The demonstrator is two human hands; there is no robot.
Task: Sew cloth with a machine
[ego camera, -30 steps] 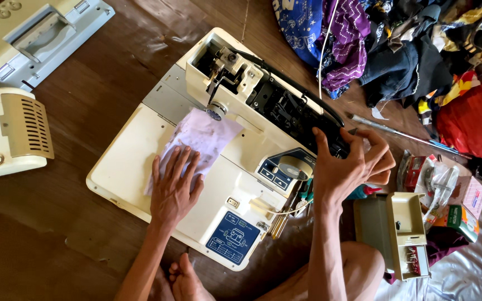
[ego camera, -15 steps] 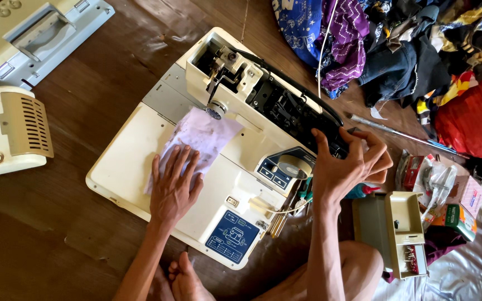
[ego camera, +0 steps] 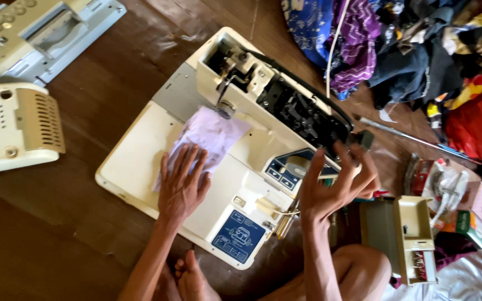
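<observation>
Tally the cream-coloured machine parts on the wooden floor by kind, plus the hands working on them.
Sewing machine, opened up: 1
Loose casing panels, top left and left edge: 2
Small open case, right: 1
Hands, left hand flat on the pale cloth, right hand at the wheel end: 2
Total: 6

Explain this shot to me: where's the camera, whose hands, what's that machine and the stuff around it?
The one view comes from a camera worn on a person's head, looking down at their own bare hands. On the brown floor lies a cream sewing machine with covers off, its inner works showing. The left hand presses flat on a pale lilac cloth scrap under the needle area. The right hand is at the machine's right end, fingers spread; whether it grips anything is unclear. To the left lie two removed cover panels. On the right are a pile of clothes and a small open box.
</observation>
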